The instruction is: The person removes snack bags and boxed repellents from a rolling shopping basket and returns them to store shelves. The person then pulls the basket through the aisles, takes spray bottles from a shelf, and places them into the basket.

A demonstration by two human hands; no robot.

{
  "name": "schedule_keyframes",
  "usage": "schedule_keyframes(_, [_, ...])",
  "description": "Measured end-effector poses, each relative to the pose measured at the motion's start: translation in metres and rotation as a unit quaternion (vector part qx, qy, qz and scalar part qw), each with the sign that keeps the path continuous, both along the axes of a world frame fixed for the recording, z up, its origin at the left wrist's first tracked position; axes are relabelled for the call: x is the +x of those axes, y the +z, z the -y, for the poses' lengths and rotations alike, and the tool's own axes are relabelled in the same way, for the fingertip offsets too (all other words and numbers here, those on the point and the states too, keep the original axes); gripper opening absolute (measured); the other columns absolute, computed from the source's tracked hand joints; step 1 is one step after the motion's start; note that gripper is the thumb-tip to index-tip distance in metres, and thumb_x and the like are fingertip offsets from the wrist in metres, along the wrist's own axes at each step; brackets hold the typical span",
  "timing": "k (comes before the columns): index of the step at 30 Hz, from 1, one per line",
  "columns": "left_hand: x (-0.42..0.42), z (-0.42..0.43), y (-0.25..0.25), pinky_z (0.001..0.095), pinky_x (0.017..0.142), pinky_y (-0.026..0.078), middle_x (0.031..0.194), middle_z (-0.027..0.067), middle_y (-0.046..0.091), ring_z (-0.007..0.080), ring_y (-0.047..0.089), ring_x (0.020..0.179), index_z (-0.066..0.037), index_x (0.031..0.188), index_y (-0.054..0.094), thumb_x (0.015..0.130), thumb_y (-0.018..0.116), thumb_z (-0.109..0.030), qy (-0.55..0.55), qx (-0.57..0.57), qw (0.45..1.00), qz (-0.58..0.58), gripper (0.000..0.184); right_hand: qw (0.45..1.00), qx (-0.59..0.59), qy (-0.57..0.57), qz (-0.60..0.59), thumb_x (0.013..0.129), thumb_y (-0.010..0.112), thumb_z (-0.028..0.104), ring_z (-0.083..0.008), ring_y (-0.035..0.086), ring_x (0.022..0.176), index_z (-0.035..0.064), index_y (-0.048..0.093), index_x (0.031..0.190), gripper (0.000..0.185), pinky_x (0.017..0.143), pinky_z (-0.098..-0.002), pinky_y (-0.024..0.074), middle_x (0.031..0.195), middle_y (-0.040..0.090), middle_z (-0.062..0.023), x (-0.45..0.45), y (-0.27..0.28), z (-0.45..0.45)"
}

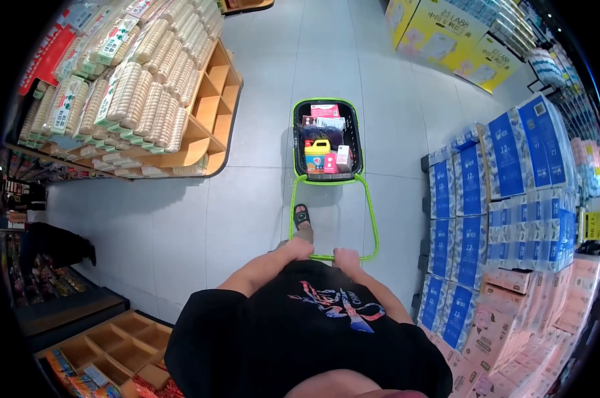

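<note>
A black rolling shopping basket with a green rim (360, 142) stands on the floor in front of me. Its long green handle (375, 229) reaches back to my waist. My left hand (300, 249) is closed around the left part of the handle's crossbar. Further right, my right hand (346, 259) grips the same bar. Inside the basket lie a yellow jug (318, 154) with a blue label, a small pink pack (330, 162), a whitish box (344, 159), a dark bag (323, 134) and a pink box (324, 111) at the far end.
At left, a wooden display stand (214, 99) bears stacked packs of round pale goods (141, 93). Blue-and-white packs (469, 179) and pink packs (492, 338) are piled at right. Yellow boxes (439, 40) stand farther off. A person in dark clothing (55, 245) is at far left.
</note>
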State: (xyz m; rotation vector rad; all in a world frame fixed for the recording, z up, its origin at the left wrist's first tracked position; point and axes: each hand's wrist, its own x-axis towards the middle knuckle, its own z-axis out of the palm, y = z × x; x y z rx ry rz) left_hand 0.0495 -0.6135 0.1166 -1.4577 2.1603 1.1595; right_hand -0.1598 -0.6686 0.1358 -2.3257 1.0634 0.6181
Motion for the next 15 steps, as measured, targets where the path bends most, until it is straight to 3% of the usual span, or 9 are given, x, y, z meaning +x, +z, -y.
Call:
schedule_keyframes(7, [0.078, 0.073, 0.024, 0.0414, 0.074, 0.051, 0.084, 0.014, 0.068, 0.0314, 0.066, 0.082, -0.009, 0.089, 0.07, 0.068, 0.064, -0.023, 0.079, -0.022, 0.996, -0.016, 0.026, 0.998, 0.036, 0.039, -0.03, 0.074, 0.059, 0.023, -0.033, 0.066, 0.079, 0.0073, 0.067, 0.086, 0.021, 0.068, -0.0438, 0.0526, 0.083, 0.067, -0.0165, 0.086, 0.004, 0.084])
schedule_keyframes(10, [0.106, 0.098, 0.036, 0.0397, 0.077, 0.048, 0.085, 0.0124, 0.067, 0.0287, 0.064, 0.086, -0.012, 0.087, 0.071, 0.068, 0.063, -0.021, 0.089, -0.028, 0.995, 0.03, 0.023, 0.997, 0.043, 0.044, -0.046, 0.074, 0.06, 0.025, -0.0335, 0.066, 0.08, 0.0066, 0.067, 0.086, 0.023, 0.07, -0.0439, 0.0525, 0.084, 0.067, -0.0166, 0.118, 0.01, 0.119])
schedule_keyframes(12, [0.123, 0.112, 0.031, 0.0385, 0.079, 0.047, 0.083, 0.011, 0.066, 0.0276, 0.063, 0.086, -0.012, 0.084, 0.071, 0.068, 0.063, -0.018, 0.129, -0.159, 0.979, 0.026, 0.019, 0.997, 0.045, 0.031, -0.046, 0.074, 0.06, 0.026, -0.0337, 0.066, 0.081, 0.006, 0.067, 0.086, 0.024, 0.071, -0.0439, 0.0525, 0.085, 0.067, -0.0168, 0.14, 0.013, 0.139])
schedule_keyframes(15, [0.147, 0.14, 0.04, 0.0389, 0.081, 0.046, 0.08, 0.0093, 0.065, 0.0274, 0.06, 0.089, -0.012, 0.079, 0.07, 0.068, 0.063, -0.015, 0.166, -0.147, 0.973, 0.063, 0.014, 0.999, 0.023, 0.022, -0.013, 0.074, 0.061, 0.028, -0.0339, 0.066, 0.084, 0.0039, 0.067, 0.086, 0.027, 0.072, -0.0444, 0.0527, 0.089, 0.067, -0.0185, 0.166, 0.011, 0.171])
